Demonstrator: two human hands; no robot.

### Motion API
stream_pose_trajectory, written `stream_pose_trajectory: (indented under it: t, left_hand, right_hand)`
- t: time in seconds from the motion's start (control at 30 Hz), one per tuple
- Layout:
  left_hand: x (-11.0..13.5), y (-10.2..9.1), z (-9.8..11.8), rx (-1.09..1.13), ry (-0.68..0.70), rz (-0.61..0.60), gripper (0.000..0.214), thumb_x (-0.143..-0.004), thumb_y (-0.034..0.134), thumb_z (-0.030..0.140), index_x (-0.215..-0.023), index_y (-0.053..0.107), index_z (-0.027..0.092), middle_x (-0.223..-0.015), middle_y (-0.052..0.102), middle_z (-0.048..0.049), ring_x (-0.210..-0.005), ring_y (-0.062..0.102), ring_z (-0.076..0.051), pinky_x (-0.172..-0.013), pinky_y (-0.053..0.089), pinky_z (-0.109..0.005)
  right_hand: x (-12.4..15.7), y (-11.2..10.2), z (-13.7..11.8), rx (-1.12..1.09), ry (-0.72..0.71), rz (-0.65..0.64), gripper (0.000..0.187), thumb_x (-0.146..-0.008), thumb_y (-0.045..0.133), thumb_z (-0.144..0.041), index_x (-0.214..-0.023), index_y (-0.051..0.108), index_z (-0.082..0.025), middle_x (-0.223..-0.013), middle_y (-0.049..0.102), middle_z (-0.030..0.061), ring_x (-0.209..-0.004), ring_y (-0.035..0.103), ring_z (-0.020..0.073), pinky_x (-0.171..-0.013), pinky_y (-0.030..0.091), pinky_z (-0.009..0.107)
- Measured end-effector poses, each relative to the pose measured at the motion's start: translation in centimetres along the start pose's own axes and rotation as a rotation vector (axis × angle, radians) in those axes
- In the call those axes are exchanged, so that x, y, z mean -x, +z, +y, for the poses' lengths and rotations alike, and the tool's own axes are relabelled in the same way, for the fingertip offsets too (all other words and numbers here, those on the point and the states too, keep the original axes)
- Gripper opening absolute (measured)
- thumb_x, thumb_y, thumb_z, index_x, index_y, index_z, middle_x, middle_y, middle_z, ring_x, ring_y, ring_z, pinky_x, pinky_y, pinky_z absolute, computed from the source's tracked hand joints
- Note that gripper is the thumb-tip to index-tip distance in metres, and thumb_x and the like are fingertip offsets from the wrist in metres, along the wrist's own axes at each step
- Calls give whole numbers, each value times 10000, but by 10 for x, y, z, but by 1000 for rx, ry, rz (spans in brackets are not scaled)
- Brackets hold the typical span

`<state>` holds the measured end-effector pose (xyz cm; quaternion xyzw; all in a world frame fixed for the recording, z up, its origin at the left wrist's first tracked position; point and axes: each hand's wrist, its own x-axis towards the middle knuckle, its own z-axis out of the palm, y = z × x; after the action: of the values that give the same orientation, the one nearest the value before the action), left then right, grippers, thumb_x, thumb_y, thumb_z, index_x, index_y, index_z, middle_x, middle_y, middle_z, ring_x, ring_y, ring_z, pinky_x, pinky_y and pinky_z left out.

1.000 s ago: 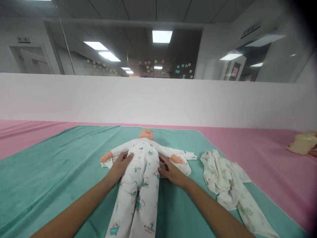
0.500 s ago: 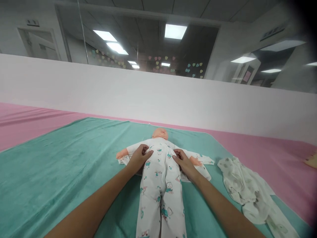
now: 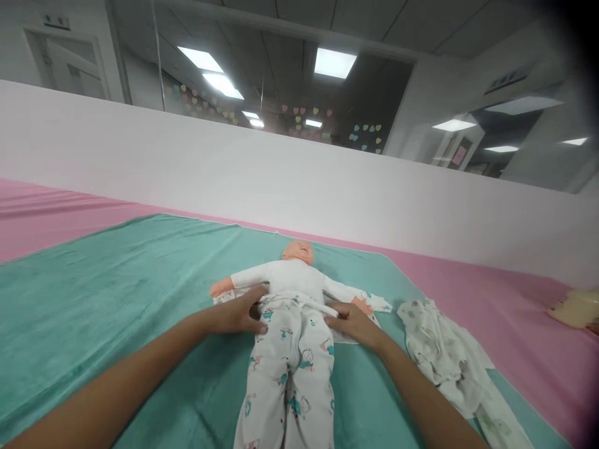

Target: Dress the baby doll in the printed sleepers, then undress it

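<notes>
A baby doll point(image 3: 298, 274) lies on its back in a white long-sleeved top, arms spread out. White printed baby pants point(image 3: 292, 349) cover its legs, their waistband across the lower torso. My left hand point(image 3: 238, 312) is at the left side of the waistband, fingers partly hidden behind the cloth and thumb on its front. At the opposite side, my right hand point(image 3: 353, 321) has its fingers closed on the waistband edge. Some printed cloth spreads from under the doll beside both its arms.
A teal blanket point(image 3: 116, 312) lies under the doll, over a pink sheet point(image 3: 60, 209). Crumpled white printed clothing point(image 3: 442, 346) rests at the right. Behind runs a low white wall point(image 3: 281, 181) with glass above. A pale tan object point(image 3: 573, 308) shows at the far right edge.
The waistband has moved from the doll's upper chest down toward its waist, baring the white top. Both my hands have moved down with it. The view has shifted slightly.
</notes>
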<state>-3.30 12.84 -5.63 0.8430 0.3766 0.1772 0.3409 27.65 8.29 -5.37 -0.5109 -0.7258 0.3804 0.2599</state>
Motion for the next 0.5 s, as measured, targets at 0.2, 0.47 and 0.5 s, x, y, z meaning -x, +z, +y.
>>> stream_pose_trajectory:
  t: [0.2, 0.47, 0.5]
  left_hand:
    - [9, 19, -3, -79, 139, 82, 462, -627, 674, 336, -1058, 559, 215, -1196, 448, -39, -932, 514, -192, -756, 438, -244]
    - [3, 22, 6, 31, 136, 58, 229, -762, 476, 304, -602, 591, 187, -686, 576, -22, -681, 528, -167, -645, 410, -244]
    - [5, 23, 6, 73, 104, 60, 245, -752, 471, 287, -546, 539, 176, -603, 536, -8, -596, 487, -143, -585, 385, -233]
  right_hand:
    - [14, 2, -25, 155, 9, -102, 545, -525, 758, -462, -981, 556, -244, -1005, 560, -5, -896, 496, 193, -732, 384, 270]
    - [10, 29, -22, 442, -186, 5, 261, -690, 559, -232, -534, 357, -177, -564, 422, -40, -589, 405, 108, -569, 262, 249]
    - [12, 32, -22, 465, -204, 22, 262, -674, 531, -191, -525, 316, -174, -537, 382, -43, -551, 364, 97, -549, 234, 252]
